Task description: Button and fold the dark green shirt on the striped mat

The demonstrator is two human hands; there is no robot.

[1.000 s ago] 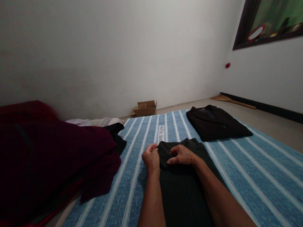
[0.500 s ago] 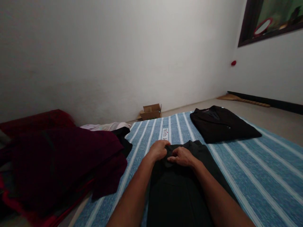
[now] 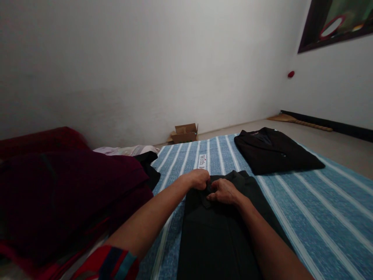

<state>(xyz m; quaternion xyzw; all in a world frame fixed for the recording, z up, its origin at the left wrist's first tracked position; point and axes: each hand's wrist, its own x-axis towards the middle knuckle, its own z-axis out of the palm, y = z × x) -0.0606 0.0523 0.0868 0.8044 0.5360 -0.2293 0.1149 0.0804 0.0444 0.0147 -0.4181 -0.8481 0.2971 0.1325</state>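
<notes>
Striped mat [image 3: 305, 217], open cardboard box [image 3: 184, 133] contents unseen, left hand [image 3: 199, 179], right hand [image 3: 223, 191] pinching black garment [image 3: 221, 233]

Only readable bit is a small white label [image 3: 203, 161] printed on the blue striped sheet [image 3: 305, 202], just past the left hand [image 3: 198, 179]. It says "With l…" with a tiny red mark above, and the hand hides what follows.

Left hand [image 3: 198, 179] fingertips hidden, curled into black garment [image 3: 221, 233]; garment's near end cut off at bottom edge. Label [image 3: 202, 161] beyond hand partly covered.
</notes>
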